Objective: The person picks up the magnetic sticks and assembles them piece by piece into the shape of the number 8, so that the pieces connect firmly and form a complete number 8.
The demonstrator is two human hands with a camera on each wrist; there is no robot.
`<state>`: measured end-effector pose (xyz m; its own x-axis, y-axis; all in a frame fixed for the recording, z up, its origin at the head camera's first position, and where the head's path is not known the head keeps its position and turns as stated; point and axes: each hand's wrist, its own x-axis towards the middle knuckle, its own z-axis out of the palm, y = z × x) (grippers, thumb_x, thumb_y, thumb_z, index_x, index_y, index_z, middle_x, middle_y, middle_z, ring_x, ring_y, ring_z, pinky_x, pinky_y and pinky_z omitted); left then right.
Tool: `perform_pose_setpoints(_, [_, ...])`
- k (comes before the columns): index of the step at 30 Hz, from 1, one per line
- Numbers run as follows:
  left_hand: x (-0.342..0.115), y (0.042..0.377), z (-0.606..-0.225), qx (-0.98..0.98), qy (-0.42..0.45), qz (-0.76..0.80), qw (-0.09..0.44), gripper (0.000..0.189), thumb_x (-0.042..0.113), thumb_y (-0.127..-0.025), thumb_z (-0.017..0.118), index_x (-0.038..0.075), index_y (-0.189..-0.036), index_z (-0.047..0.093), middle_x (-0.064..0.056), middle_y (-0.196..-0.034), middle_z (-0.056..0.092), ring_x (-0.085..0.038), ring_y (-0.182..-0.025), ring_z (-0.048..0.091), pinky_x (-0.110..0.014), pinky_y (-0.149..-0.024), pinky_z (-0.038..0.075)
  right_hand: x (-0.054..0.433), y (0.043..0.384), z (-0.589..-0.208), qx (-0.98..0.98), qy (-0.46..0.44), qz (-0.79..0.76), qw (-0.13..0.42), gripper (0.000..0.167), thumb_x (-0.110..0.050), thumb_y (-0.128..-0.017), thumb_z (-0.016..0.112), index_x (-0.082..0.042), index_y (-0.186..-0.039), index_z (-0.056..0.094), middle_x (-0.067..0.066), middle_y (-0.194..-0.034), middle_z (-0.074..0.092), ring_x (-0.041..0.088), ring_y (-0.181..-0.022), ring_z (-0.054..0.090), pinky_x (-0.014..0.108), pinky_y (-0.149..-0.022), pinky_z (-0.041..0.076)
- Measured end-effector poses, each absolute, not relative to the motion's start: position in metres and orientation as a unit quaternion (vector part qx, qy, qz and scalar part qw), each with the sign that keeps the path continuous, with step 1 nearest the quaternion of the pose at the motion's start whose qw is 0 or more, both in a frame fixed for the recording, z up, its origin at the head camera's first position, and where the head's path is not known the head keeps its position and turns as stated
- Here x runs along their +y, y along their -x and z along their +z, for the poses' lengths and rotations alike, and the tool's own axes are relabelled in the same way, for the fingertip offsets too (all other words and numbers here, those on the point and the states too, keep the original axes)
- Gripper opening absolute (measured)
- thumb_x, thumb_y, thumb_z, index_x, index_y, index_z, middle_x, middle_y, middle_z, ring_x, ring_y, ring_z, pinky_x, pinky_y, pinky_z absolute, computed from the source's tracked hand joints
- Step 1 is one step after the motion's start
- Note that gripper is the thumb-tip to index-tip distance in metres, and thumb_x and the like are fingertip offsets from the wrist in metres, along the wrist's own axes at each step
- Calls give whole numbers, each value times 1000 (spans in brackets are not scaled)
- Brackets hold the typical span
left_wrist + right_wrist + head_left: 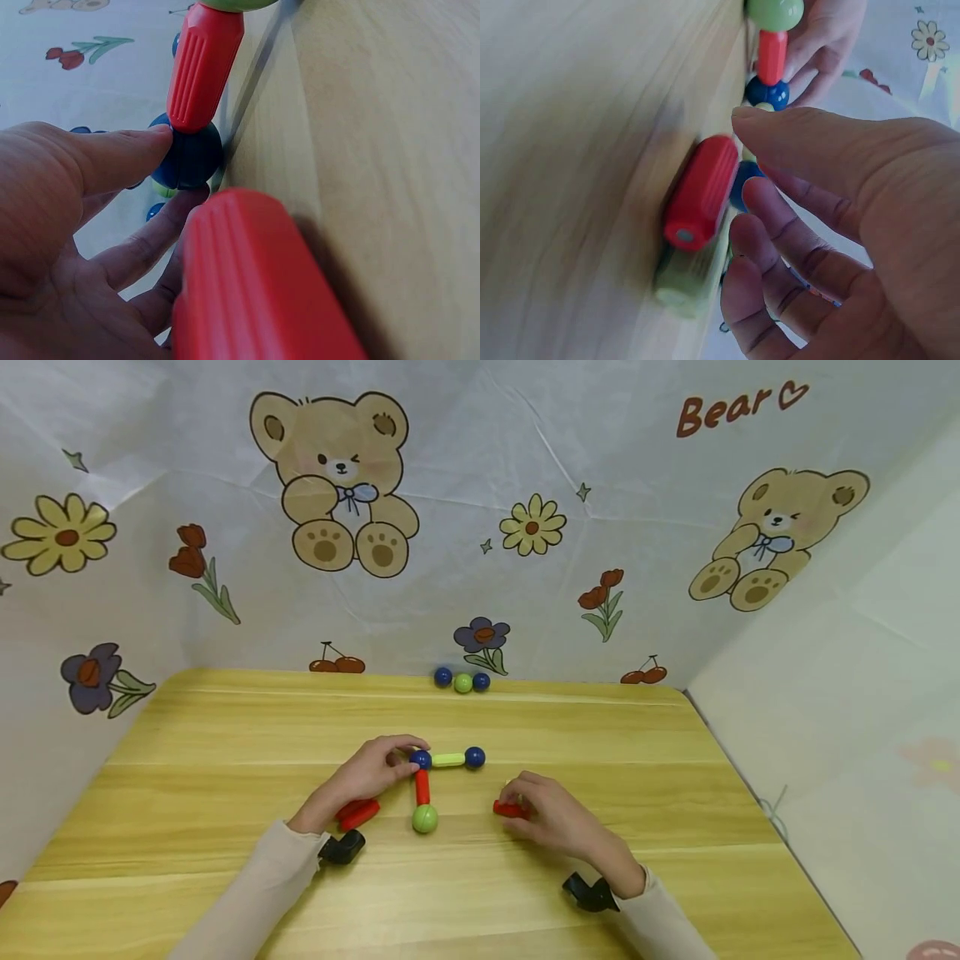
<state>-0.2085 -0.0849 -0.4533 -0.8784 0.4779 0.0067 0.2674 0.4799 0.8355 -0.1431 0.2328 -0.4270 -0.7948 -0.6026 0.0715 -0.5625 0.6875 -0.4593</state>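
Note:
My left hand (375, 768) pinches a blue ball (421, 761) between thumb and fingertips. From that ball a yellow-green rod (448, 760) runs right to another blue ball (475, 757), and a red rod (422, 787) runs toward me to a green ball (424, 818). To the right, my right hand (558, 818) hovers with loosely bent fingers around a loose red rod (510, 810). In the right wrist view a gap shows between the fingertips and that red rod (703, 191), which lies alongside a pale green rod (686, 281).
Loose red rods (358, 815) lie beside my left wrist. At the table's back edge sit two blue balls (443, 677) with a green ball (463, 682) between them. A bear-printed sheet (450, 593) stands behind the wooden table (247, 718).

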Motion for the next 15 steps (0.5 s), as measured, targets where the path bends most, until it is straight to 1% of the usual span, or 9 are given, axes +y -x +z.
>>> perform_pose_setpoints(4, [-86,208,-451,856,-219,455,114,33,9,-100,66,7,-134,66,-20,-125,67,-22,-91,62,-32,-74,49,239,143,-429,919,311,-235,52,22,-12,-91,80,-8,-109,69,0,-98,63,12,-79,56,22,-69,47])
perform_pose_setpoints(7, [-88,205,-445,860,-223,447,105,35,10,-100,68,7,-134,65,-21,-126,64,-26,-97,63,-34,-75,51,240,143,-430,920,312,-233,55,22,-11,-91,80,-9,-110,69,0,-99,64,11,-79,56,22,-69,47])
perform_pose_setpoints(9, [-90,203,-439,866,-227,434,101,35,13,-99,69,9,-134,65,-19,-123,62,-28,-100,60,-36,-77,51,240,143,-430,920,313,-229,55,21,-11,-91,79,-8,-110,69,0,-100,64,10,-79,55,22,-69,47])
perform_pose_setpoints(11, [-93,199,-432,871,-238,416,104,36,16,-98,72,11,-133,65,-16,-117,60,-27,-99,58,-37,-79,49,240,143,-430,921,315,-224,53,21,-10,-91,79,-8,-110,69,1,-101,64,8,-78,55,22,-69,47])
perform_pose_setpoints(13, [-95,194,-425,871,-262,398,117,40,20,-97,74,11,-134,63,-14,-111,59,-25,-95,56,-37,-78,48,240,142,-430,921,318,-218,51,21,-10,-91,79,-8,-110,70,1,-102,65,7,-78,54,23,-70,48])
perform_pose_setpoints(15, [-95,190,-421,869,-289,378,136,44,24,-96,76,10,-135,62,-13,-108,60,-23,-91,57,-35,-78,48,239,142,-429,922,319,-214,49,21,-10,-91,79,-8,-109,70,1,-102,65,7,-78,53,24,-71,48])
